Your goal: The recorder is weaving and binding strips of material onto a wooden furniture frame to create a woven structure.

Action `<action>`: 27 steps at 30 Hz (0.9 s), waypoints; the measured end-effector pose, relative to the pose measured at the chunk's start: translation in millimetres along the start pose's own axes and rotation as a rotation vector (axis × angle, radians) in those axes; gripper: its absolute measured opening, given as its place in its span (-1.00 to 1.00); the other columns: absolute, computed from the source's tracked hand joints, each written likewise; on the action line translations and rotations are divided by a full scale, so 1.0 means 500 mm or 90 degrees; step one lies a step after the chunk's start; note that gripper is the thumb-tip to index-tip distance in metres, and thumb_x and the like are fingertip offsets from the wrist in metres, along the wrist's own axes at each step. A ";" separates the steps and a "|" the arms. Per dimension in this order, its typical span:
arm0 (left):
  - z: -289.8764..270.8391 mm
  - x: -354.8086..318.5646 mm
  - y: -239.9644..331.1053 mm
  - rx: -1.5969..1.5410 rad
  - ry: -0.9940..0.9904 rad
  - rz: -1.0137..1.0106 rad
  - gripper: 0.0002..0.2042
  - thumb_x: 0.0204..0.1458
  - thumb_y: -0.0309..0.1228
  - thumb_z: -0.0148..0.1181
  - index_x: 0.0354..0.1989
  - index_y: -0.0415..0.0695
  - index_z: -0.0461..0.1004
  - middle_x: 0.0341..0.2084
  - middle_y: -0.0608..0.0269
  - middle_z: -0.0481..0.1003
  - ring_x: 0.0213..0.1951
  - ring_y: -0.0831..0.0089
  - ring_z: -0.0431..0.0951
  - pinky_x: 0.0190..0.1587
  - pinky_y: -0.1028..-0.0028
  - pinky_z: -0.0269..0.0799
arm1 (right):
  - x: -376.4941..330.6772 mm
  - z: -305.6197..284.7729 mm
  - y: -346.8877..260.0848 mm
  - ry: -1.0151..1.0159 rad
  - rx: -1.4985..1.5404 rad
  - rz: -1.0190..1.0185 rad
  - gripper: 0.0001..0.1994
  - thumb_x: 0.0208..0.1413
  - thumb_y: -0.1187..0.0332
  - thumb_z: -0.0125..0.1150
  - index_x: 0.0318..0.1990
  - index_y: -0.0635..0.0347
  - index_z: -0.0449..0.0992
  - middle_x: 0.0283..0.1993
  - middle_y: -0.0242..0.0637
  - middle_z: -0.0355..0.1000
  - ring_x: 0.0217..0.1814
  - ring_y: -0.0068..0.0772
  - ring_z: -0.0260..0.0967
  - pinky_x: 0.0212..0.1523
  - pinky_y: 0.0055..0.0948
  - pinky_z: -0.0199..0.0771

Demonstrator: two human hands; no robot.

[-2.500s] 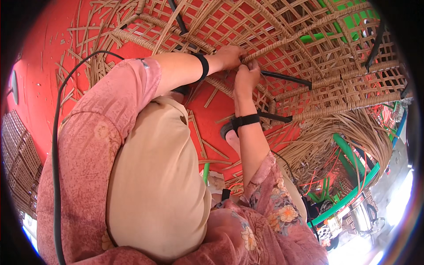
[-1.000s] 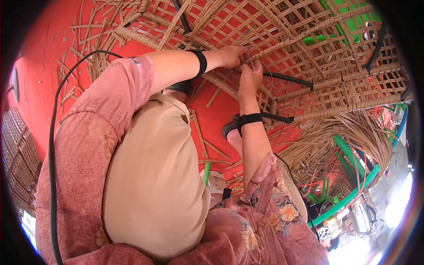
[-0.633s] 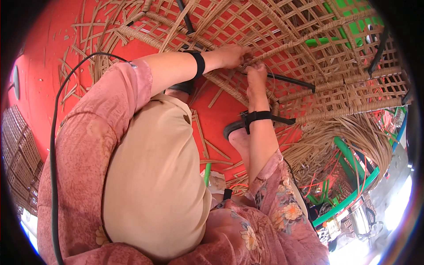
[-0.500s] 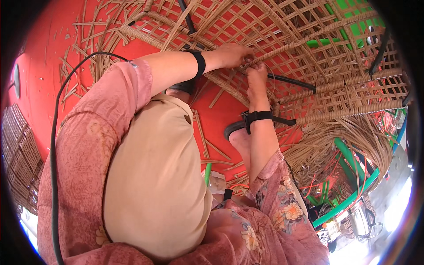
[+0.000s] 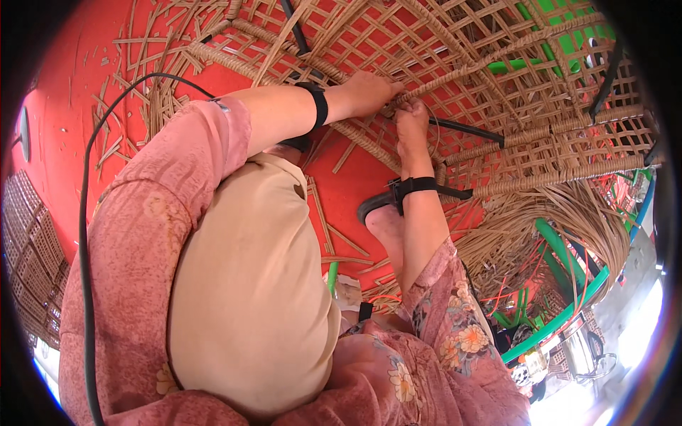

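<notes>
A large woven wicker frame (image 5: 462,78), with open brown lattice and rims wound in cane strip, lies tilted across the upper right. At its near corner, where wrapped bars meet, my left hand (image 5: 368,93) is closed with its fingertips against the wound bar; what they pinch is hidden. Just below and right, my right hand (image 5: 412,129) is closed in a pinch at the same joint. A thin brown strand (image 5: 438,130) curves out beside it and seems to come from its fingers. Both wrists wear black straps.
Black legs (image 5: 465,131) stick out from the frame. Loose cane offcuts (image 5: 167,64) litter the red floor (image 5: 64,135). A heap of long cane strips (image 5: 568,220) hangs over a green tubular rim (image 5: 561,323) at right. Another woven piece (image 5: 32,255) stands at far left.
My left hand has turned slightly, its fingers now straighter and nearer the wound bar. My right hand stays at the joint, its fingertips a little higher. The view has shifted slightly.
</notes>
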State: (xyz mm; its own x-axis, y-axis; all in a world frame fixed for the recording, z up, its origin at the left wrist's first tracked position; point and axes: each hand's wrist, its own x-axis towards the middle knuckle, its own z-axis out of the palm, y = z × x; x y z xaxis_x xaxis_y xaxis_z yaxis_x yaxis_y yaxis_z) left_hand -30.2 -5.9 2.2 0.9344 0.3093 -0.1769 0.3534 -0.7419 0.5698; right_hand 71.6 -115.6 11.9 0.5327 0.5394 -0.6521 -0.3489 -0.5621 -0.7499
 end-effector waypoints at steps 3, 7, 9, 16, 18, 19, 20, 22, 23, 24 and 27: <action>-0.001 -0.002 -0.015 -0.063 -0.043 -0.013 -0.56 -0.05 -0.47 0.07 0.09 0.00 0.33 -0.36 0.16 0.55 -0.25 0.16 0.56 -0.30 0.25 0.46 | 0.001 -0.002 0.003 -0.018 -0.075 -0.009 -0.59 -0.04 0.67 -0.14 0.04 0.42 0.27 -0.09 -0.20 0.40 -0.09 -0.44 0.35 -0.12 -0.58 0.28; -0.025 0.004 0.006 0.016 -0.064 0.021 -0.54 -0.06 -0.47 0.07 0.10 -0.01 0.32 -0.41 0.13 0.55 -0.28 0.18 0.57 -0.35 0.26 0.45 | 0.014 -0.009 0.013 -0.012 -0.128 -0.052 -0.61 -0.04 0.67 -0.17 0.02 0.38 0.31 -0.09 -0.17 0.40 -0.05 -0.37 0.36 -0.07 -0.51 0.28; -0.031 0.006 0.016 0.123 -0.153 0.015 -0.56 -0.06 -0.47 0.07 0.08 -0.05 0.33 -0.39 0.10 0.55 -0.30 0.21 0.59 -0.38 0.27 0.45 | 0.012 -0.004 0.011 0.000 -0.163 -0.043 -0.60 -0.04 0.68 -0.18 0.02 0.37 0.31 -0.08 -0.16 0.40 -0.04 -0.34 0.36 -0.06 -0.49 0.28; -0.017 -0.009 0.012 0.155 -0.061 0.041 -0.68 -0.04 -0.45 0.06 -0.05 -0.14 0.39 -0.35 0.11 0.54 -0.30 0.21 0.58 -0.35 0.29 0.43 | -0.015 0.015 -0.004 0.007 -0.167 -0.073 -0.64 -0.06 0.66 -0.09 -0.04 0.36 0.35 -0.12 -0.14 0.43 -0.05 -0.32 0.39 -0.07 -0.47 0.31; -0.010 -0.007 0.009 0.160 -0.045 0.062 -0.74 -0.04 -0.45 0.06 -0.12 -0.12 0.41 -0.38 0.11 0.53 -0.30 0.20 0.57 -0.31 0.30 0.41 | -0.009 0.011 0.003 0.019 -0.167 -0.090 -0.67 -0.06 0.64 -0.05 -0.06 0.37 0.36 -0.14 -0.11 0.44 -0.07 -0.30 0.41 -0.08 -0.45 0.33; -0.008 -0.007 0.006 0.160 -0.045 0.063 -0.74 -0.04 -0.45 0.06 -0.12 -0.12 0.41 -0.38 0.11 0.53 -0.30 0.20 0.57 -0.31 0.30 0.41 | 0.002 0.011 0.018 0.051 -0.203 -0.126 -0.72 -0.05 0.62 0.00 -0.12 0.38 0.39 -0.19 -0.09 0.47 -0.11 -0.27 0.44 -0.11 -0.43 0.35; -0.008 -0.006 0.006 0.182 -0.069 0.072 -0.76 -0.04 -0.45 0.06 -0.15 -0.12 0.43 -0.40 0.12 0.53 -0.30 0.19 0.57 -0.31 0.31 0.40 | 0.011 0.009 0.029 0.084 -0.239 -0.162 -0.77 -0.05 0.60 0.05 -0.17 0.39 0.43 -0.25 -0.06 0.49 -0.16 -0.25 0.47 -0.14 -0.41 0.38; -0.007 0.003 0.008 0.204 -0.093 0.084 -0.78 -0.04 -0.45 0.07 -0.18 -0.11 0.44 -0.42 0.13 0.54 -0.30 0.19 0.57 -0.31 0.31 0.39 | 0.029 -0.005 0.046 0.107 -0.269 -0.178 -0.81 -0.05 0.57 0.10 -0.23 0.39 0.45 -0.30 -0.04 0.50 -0.20 -0.21 0.49 -0.17 -0.38 0.39; -0.012 0.005 0.010 0.213 -0.136 0.071 -0.80 -0.05 -0.44 0.07 -0.21 -0.12 0.47 -0.43 0.13 0.54 -0.29 0.18 0.57 -0.30 0.30 0.40 | 0.030 -0.002 0.048 0.124 -0.299 -0.192 -0.85 -0.04 0.53 0.15 -0.28 0.39 0.47 -0.35 -0.03 0.51 -0.24 -0.17 0.50 -0.19 -0.34 0.41; -0.015 0.005 0.013 0.221 -0.179 0.058 -0.81 -0.05 -0.43 0.07 -0.25 -0.13 0.50 -0.43 0.13 0.55 -0.27 0.17 0.57 -0.29 0.28 0.41 | 0.028 -0.002 0.051 0.123 -0.295 -0.189 -0.85 -0.04 0.53 0.15 -0.28 0.39 0.47 -0.35 -0.03 0.51 -0.24 -0.17 0.50 -0.19 -0.34 0.41; -0.030 -0.012 0.008 0.145 -0.169 0.033 -0.83 -0.07 -0.42 0.09 -0.32 -0.15 0.55 -0.41 0.11 0.56 -0.25 0.18 0.58 -0.27 0.26 0.44 | 0.012 0.002 0.036 0.104 -0.259 -0.207 -0.88 -0.03 0.50 0.16 -0.34 0.38 0.48 -0.40 -0.02 0.50 -0.26 -0.10 0.50 -0.20 -0.28 0.40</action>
State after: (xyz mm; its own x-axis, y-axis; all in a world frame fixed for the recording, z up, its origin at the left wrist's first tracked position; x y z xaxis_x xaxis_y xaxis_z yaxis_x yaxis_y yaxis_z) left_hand -35.0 -1.9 17.8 0.9196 0.1245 -0.3726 0.2784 -0.8756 0.3947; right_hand 67.7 -121.6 -5.5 0.6873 0.6398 -0.3438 0.1633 -0.5973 -0.7852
